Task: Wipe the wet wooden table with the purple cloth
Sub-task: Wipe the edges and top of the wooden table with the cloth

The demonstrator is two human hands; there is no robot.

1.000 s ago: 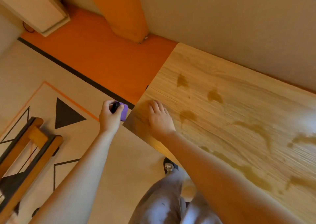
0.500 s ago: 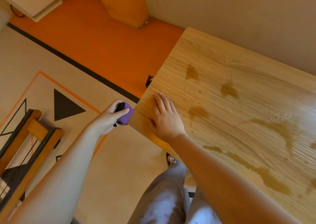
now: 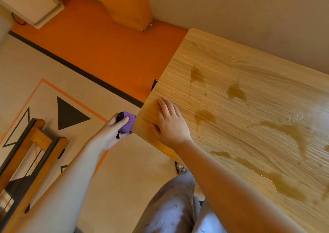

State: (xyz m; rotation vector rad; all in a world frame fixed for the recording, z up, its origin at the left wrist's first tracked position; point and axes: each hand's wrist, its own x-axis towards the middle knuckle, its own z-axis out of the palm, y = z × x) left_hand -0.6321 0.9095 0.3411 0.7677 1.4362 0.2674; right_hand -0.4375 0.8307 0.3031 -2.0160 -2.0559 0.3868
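Note:
The wooden table (image 3: 249,58) fills the right side, with several dark wet patches (image 3: 292,133) across its top. My right hand (image 3: 170,124) lies flat on the table's near left corner, fingers straight. My left hand (image 3: 112,131) grips a bunched purple cloth (image 3: 127,124) just off that corner, against the table's edge. A dark part of the cloth shows under my thumb.
Left of the table lies a beige rug (image 3: 53,93) with black triangles and an orange floor (image 3: 99,42) beyond it. A wooden chair frame (image 3: 28,161) stands at the lower left. A wall (image 3: 249,10) runs behind the table. My legs (image 3: 174,206) are below.
My left hand has brought the purple cloth rightward up to the table's corner. My right hand has stayed flat on the corner.

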